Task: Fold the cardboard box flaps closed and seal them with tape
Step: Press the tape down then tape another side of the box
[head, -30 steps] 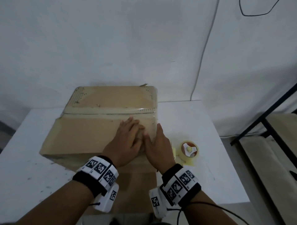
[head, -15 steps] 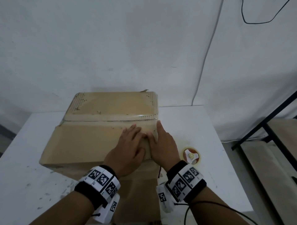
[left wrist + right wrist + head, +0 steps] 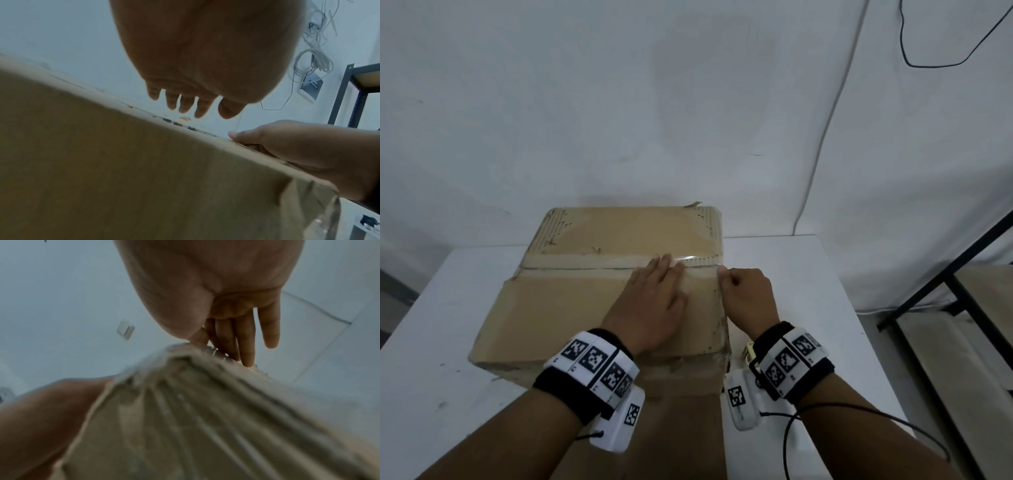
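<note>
A brown cardboard box [image 3: 558,308] sits on the white table [image 3: 448,325] with its flaps folded down. Clear tape [image 3: 697,261] glints along the seam near the right end. My left hand [image 3: 654,298] lies flat on the near flap, fingers straight, tips at the seam. My right hand [image 3: 748,298] is at the box's right edge by the seam end, thumb on top. In the right wrist view its fingers [image 3: 244,340] run straight down against the box's side [image 3: 185,418]. The tape roll [image 3: 749,350] is mostly hidden behind my right wrist.
The box stands against a white wall with a thin cable [image 3: 825,137] running down it. A black metal shelf frame [image 3: 962,274] stands to the right of the table. Bare table surface shows left and right of the box.
Both hands slid away from me across the near flap to the seam. The right hand went from the box top to its right edge, fingers down the side. The roll is now behind my wrist.
</note>
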